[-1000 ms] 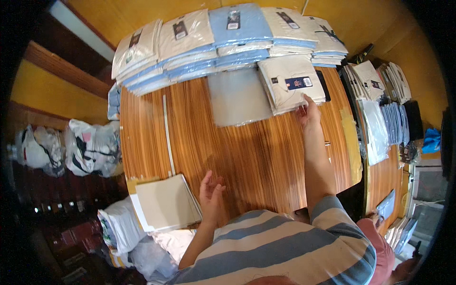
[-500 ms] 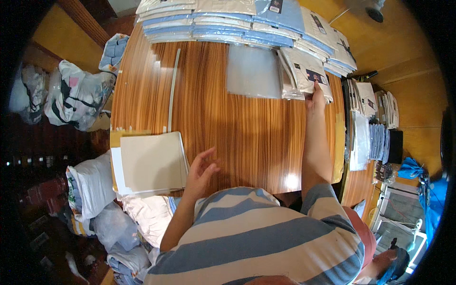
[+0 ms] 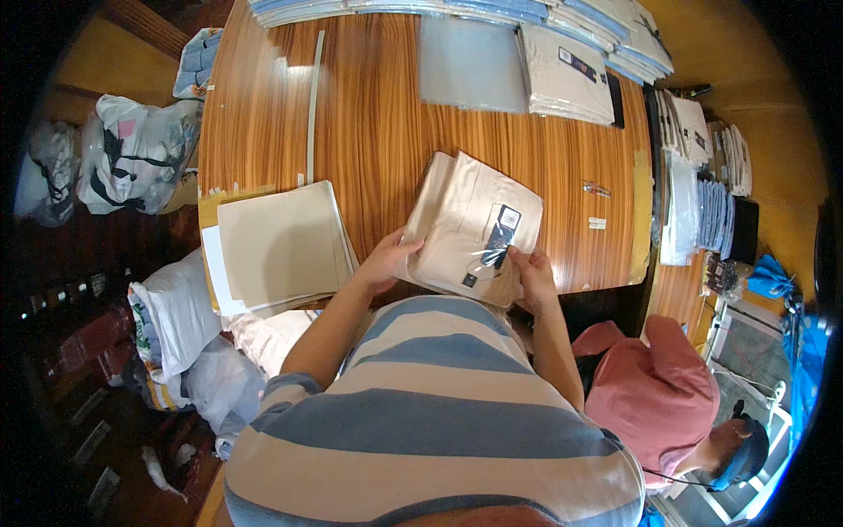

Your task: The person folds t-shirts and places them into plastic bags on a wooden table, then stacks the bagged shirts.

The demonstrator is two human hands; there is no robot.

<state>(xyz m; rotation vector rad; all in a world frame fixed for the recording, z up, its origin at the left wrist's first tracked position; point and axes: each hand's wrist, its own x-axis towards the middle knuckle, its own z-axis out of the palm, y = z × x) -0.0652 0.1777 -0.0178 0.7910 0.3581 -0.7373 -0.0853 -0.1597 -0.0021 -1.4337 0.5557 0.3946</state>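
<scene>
Head view: a folded beige garment (image 3: 479, 220) is held over the near edge of the wood-grain table (image 3: 378, 123), just in front of the striped shirt (image 3: 439, 386).
Garment's long axis: slanted, the far end leaning to the right and away from the wearer, the near end toward the shirt and slightly left.
Garment's tag: a dark strip (image 3: 500, 237) running roughly along that axis, its pale patch at the far end; a small dark square label (image 3: 471, 280) sits near the lower edge.
Left hand's grip: left hand (image 3: 391, 262) closed on the near left edge, thumb on top, the other fingers mostly hidden underneath.
Right hand's grip: right hand (image 3: 534, 277) pinching the right edge beside the tag's lower end, thumb above; how the fingers lie beneath cannot be told.
Clear sleeves: flat and translucent (image 3: 470, 75), lying at the far side of the table; whether anything is inside cannot be told.
Wrapped beige garment: clear film around a folded piece (image 3: 566, 75), just right of the sleeves.
Far stacks: packed beige and light-blue garments (image 3: 606, 31) along the back.
White plastic bag: bulging (image 3: 140, 154), left of the table, dark and pale contents showing.
Beige boards: piled (image 3: 277, 237) at the near left corner.
</scene>
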